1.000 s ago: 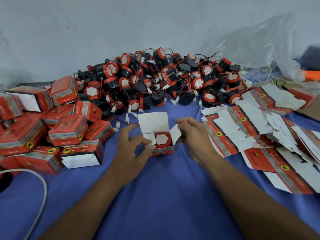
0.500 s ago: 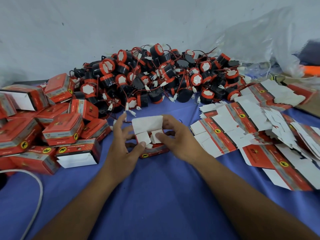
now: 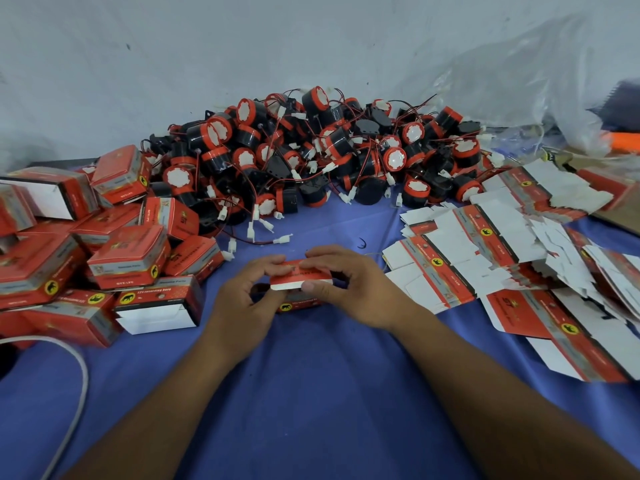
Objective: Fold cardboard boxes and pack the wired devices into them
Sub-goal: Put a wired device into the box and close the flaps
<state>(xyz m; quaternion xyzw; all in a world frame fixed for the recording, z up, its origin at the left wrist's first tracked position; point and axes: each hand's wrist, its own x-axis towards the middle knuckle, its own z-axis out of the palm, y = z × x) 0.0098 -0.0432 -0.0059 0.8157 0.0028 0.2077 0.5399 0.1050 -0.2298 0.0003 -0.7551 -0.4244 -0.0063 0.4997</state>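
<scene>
A small red cardboard box [image 3: 300, 277] sits on the blue cloth in front of me, its red lid folded down with a white edge showing along the front. My left hand [image 3: 242, 299] grips its left side with curled fingers. My right hand [image 3: 353, 289] holds the right side, thumb on the front edge and fingers over the top. The device inside is hidden. A big heap of black and orange wired devices [image 3: 311, 157] lies behind the box.
Closed and half-open red boxes [image 3: 121, 258] are stacked at the left. Flat unfolded box blanks [image 3: 502, 244] spread across the right. A white cable [image 3: 78, 382] curves at the lower left. A clear plastic bag [image 3: 519, 84] lies at the back right.
The white side flaps were folded in over the device and the lid was brought down, so the box top now shows red. Both hands closed in on the box.
</scene>
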